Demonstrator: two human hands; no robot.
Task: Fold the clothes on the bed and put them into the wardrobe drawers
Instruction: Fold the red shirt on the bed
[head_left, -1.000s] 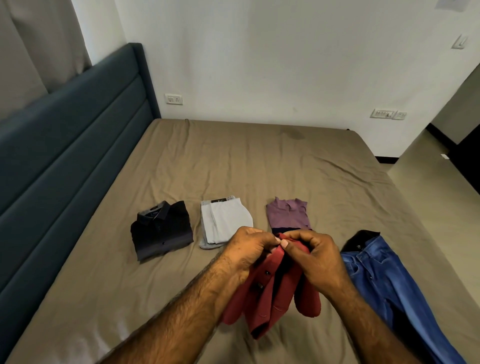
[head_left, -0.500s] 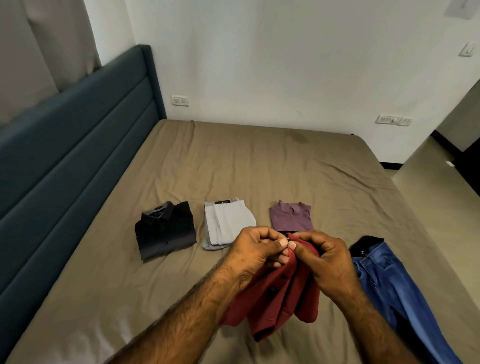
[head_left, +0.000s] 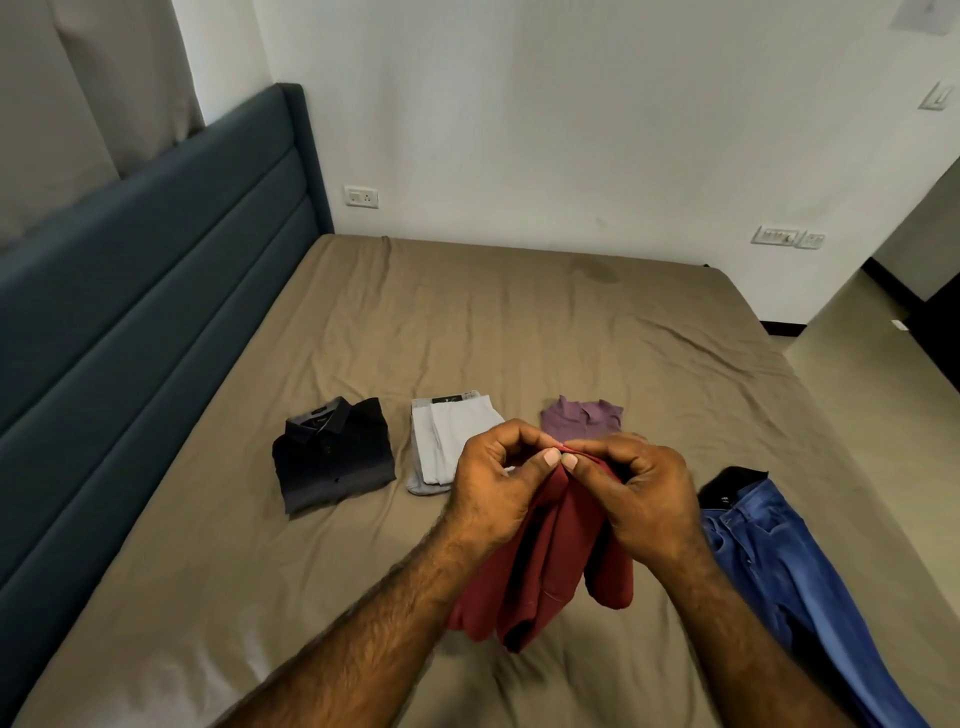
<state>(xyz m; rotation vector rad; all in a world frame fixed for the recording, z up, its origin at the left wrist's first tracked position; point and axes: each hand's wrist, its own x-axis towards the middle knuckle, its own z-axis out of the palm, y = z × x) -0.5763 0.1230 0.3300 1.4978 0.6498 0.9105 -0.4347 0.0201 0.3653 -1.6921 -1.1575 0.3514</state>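
Observation:
A red shirt (head_left: 550, 566) hangs bunched above the brown bed sheet (head_left: 467, 322), its lower part touching the sheet. My left hand (head_left: 498, 478) and my right hand (head_left: 634, 493) pinch its top edge side by side, thumbs almost touching. Behind them lie three folded pieces in a row: a dark shirt (head_left: 332, 457) on the left, a light grey garment (head_left: 447, 441) in the middle, a purple shirt (head_left: 582, 418) partly hidden by my hands. Blue jeans (head_left: 789, 566) lie unfolded at the right.
A dark blue padded headboard (head_left: 130, 312) runs along the left side of the bed. A white wall with sockets closes the far end. The tiled floor (head_left: 883, 405) and a doorway lie to the right of the bed.
Both hands have raised the red shirt's top edge slightly and brought their thumbs closer together. The fabric hangs more gathered beneath them.

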